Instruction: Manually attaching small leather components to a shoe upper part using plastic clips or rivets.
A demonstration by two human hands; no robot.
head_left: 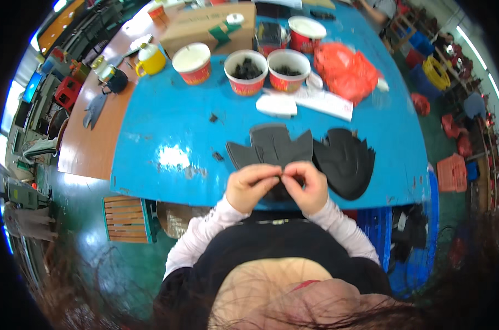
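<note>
My left hand (251, 187) and my right hand (306, 187) meet at the near edge of the table, thumbs and forefingers pinched together. Whatever sits between the fingertips is too small to make out. Just beyond them lies a flat black cut piece (274, 144) with pointed lobes, partly covered by my hands. To its right rests a second black cut piece (345, 164), rounded, with a jagged right edge. Farther back, a red and white tub (245, 85) and a similar tub (287, 82) contain small black bits.
The blue table (167, 126) holds a lidded tub (193, 70), a cardboard box (205, 27), a red plastic bag (345, 71), white paper (326, 103) and a yellow mug (150, 59). A wooden stool (125, 220) stands at left; a blue crate (420, 253) is at lower right.
</note>
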